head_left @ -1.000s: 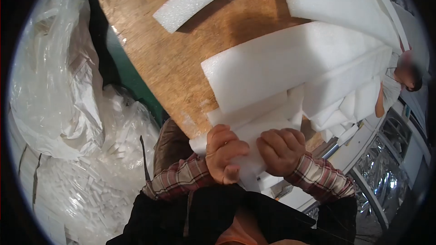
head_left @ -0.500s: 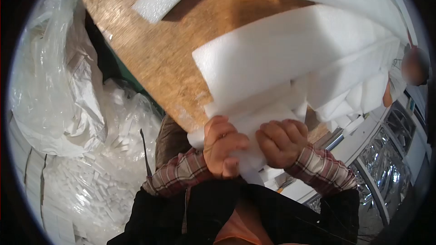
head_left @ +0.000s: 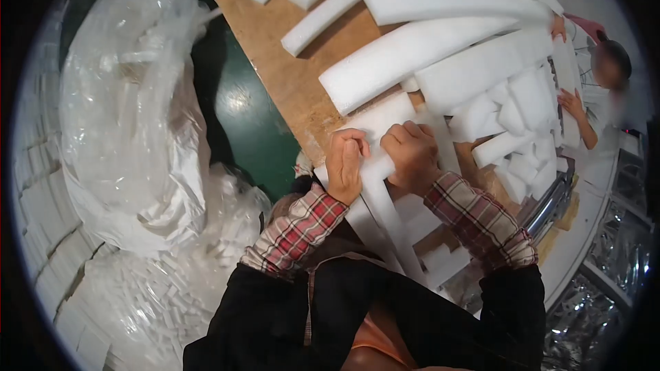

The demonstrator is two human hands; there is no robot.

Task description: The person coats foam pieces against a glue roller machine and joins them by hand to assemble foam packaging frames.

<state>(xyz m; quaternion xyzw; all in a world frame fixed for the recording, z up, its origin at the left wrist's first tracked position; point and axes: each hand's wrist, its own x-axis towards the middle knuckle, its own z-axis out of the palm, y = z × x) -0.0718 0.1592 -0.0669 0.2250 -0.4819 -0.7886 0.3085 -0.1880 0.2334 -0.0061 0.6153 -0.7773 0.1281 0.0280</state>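
At the near edge of the wooden table, my left hand is closed on a white foam piece, fingers curled over its left side. A short way to the right, my right hand is wrapped over the same piece in a fist. Its fingertips are hidden. Long foam strips run below the hands toward my body. Just beyond my knuckles lies a flat foam slab, and past it a thick foam block stretches to the right.
Several long foam strips lie across the wooden tabletop. Smaller foam offcuts are heaped at the right. A large clear plastic bag stands left, above a bag of small foam bits. Another person's hand touches foam at far right.
The view has shifted, bringing more of the table, the foam strips and the other person's arms into sight. Both my hands stay closed, with my left wrist turned more upright.
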